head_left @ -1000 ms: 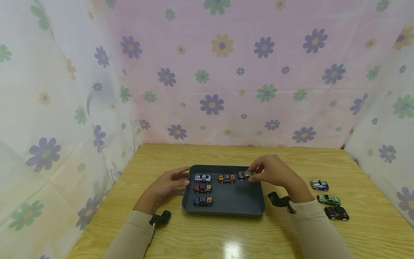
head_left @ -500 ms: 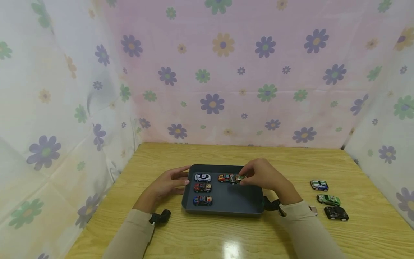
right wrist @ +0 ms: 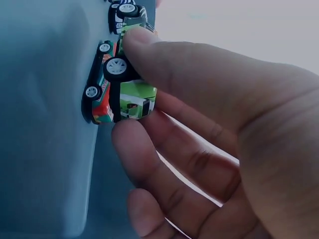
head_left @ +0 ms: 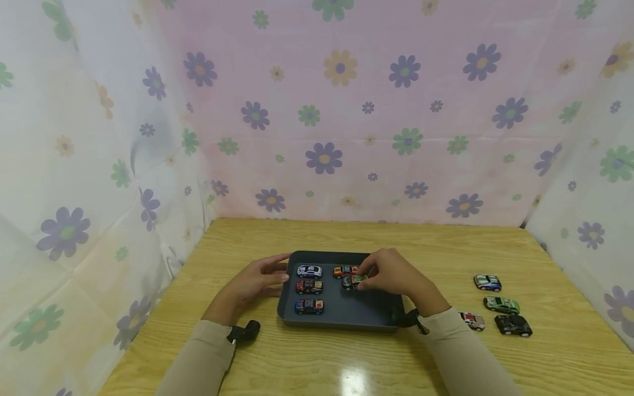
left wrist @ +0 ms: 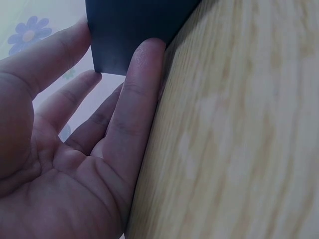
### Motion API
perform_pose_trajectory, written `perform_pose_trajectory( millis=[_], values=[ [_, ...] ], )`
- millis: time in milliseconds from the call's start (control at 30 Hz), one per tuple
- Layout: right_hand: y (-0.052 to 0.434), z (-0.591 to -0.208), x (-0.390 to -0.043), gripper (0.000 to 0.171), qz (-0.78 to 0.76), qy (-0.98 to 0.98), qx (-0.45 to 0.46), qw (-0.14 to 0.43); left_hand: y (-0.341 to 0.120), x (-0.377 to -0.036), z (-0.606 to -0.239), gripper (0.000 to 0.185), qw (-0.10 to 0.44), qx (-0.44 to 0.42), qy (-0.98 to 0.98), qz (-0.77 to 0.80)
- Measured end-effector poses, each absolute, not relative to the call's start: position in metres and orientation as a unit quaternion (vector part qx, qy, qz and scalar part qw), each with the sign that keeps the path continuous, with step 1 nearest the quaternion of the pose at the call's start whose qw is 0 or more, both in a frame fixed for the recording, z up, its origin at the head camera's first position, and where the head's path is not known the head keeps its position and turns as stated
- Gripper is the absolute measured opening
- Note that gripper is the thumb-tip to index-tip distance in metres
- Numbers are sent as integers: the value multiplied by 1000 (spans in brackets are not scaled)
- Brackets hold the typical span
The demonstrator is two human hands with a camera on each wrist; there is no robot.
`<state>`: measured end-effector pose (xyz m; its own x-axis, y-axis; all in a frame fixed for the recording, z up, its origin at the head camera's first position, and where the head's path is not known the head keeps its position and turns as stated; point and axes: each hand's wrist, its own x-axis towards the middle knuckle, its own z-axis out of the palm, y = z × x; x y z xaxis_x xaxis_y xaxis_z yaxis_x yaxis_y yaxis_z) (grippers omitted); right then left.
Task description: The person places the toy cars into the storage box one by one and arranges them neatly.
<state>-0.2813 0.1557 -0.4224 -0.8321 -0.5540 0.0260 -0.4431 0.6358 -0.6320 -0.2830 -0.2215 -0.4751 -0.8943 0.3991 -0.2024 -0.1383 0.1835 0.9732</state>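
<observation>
My right hand (head_left: pixel 393 272) pinches a green and black toy car (head_left: pixel 353 282) between thumb and fingertips over the dark grey tray (head_left: pixel 342 326). In the right wrist view the thumb presses the side of this green toy car (right wrist: pixel 137 97), and a red, orange and green toy car (right wrist: pixel 102 107) shows beyond it. In the head view that red and yellow toy car (head_left: pixel 343 271) sits just behind the held one. At the tray's left wall, my left hand (head_left: pixel 253 283) stays with fairly straight fingers; in the left wrist view its fingertips touch the tray's corner (left wrist: pixel 124 45).
Along the tray's left side stand a white toy car (head_left: pixel 309 271), a red and black one (head_left: pixel 309 286) and a blue one (head_left: pixel 309 306). Several more lie on the wooden table (head_left: pixel 277 363) at right, including a white-blue car (head_left: pixel 487 282), a green car (head_left: pixel 502 304) and a black car (head_left: pixel 513 324).
My right hand has carried the green and black car left from the tray's back right, then toward me, to just in front of the red and yellow car. The left hand has not moved.
</observation>
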Motion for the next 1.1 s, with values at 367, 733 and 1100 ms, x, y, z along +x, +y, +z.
perform_pose_trajectory(
  millis=[367,733,1100],
  values=[
    [151,-423,-280,16,-315,906,-265,102,-220,-283,-475,70,215,81,738,635],
    [149,-427,-281,16,-325,900,-265,119,-221,-284,-476,70,216,81,741,630],
    [148,-431,-285,16,-316,899,-276,124,-221,-286,-477,71,214,83,739,634]
  ],
)
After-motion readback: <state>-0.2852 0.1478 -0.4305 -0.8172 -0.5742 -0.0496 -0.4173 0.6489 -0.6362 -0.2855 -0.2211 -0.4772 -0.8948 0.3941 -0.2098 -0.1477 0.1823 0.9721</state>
